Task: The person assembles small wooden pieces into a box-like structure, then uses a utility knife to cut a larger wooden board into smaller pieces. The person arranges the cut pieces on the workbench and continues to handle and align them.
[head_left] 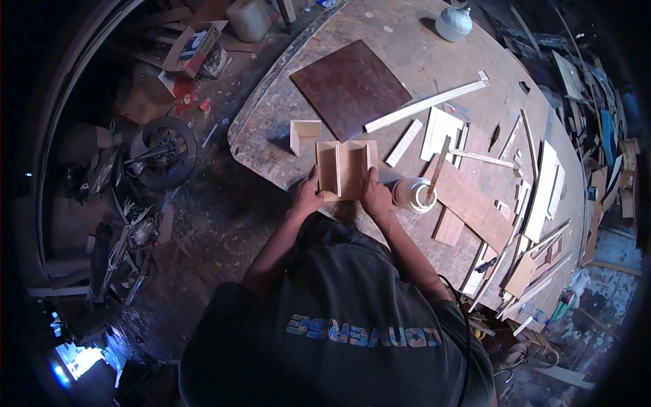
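At the near edge of the workbench I have a small wooden piece (350, 171), a brown panel with pale-edged upright strips standing on it. My left hand (309, 194) is closed on its left side near the lower corner. On the opposite side my right hand (376, 194) grips the right edge, by the right strip. An L-shaped pair of joined thin boards (305, 129) stands just beyond, to the left. Close to my right hand is a white tub (412, 195), with a flat wooden stick (439, 166) leaning out of it.
A dark brown square board (350, 88) lies farther back on the workbench (264, 129), beside a long pale strip (427, 102). Many wood offcuts (471, 197) spread over the right side. A rounded translucent container (454, 24) stands at the far end. A wheel (163, 154) lies on the floor left.
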